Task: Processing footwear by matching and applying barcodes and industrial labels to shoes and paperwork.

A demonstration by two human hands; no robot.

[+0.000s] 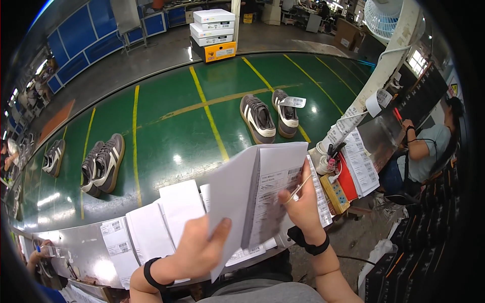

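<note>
A folded stack of printed label sheets (283, 177) is held up in front of me, above the near edge of the table. My left hand (202, 247) grips its left part, thumb on the face of a blank white sheet. At the right edge, my right hand (305, 204) pinches the printed part; a thin pale strand like a rubber band (299, 189) crosses its fingers. Below the stack, more paper sheets (146, 230) lie along the metal ledge. Beyond it, a pair of grey sneakers with white stripes (257, 118) stands on the green surface, a paper label (293, 102) on one shoe.
More sneakers (103, 164) stand at left on the green conveyor (166, 136). Stacked shoeboxes (214, 35) rise at its far edge. A post (374, 81) stands at right, near a power strip (334, 194) and a red tray (348, 174) with labels. Another person (424, 146) sits at far right.
</note>
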